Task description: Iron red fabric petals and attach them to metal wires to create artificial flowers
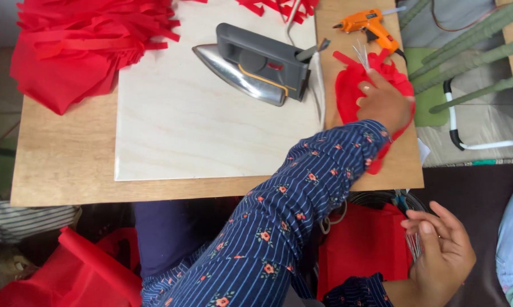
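Observation:
My left hand reaches across the wooden table and rests on a small pile of red fabric cut-outs near the right edge. Its fingers pinch a few thin silver wires that stick up toward the glue gun. My right hand is low at the right, below the table edge. It holds a bundle of thin silver wires between thumb and fingers, above a red fabric bag.
A grey clothes iron lies on a pale board. An orange glue gun sits at the far right. A heap of red fabric strips covers the far left corner. Green wrapped stems lie beyond the table.

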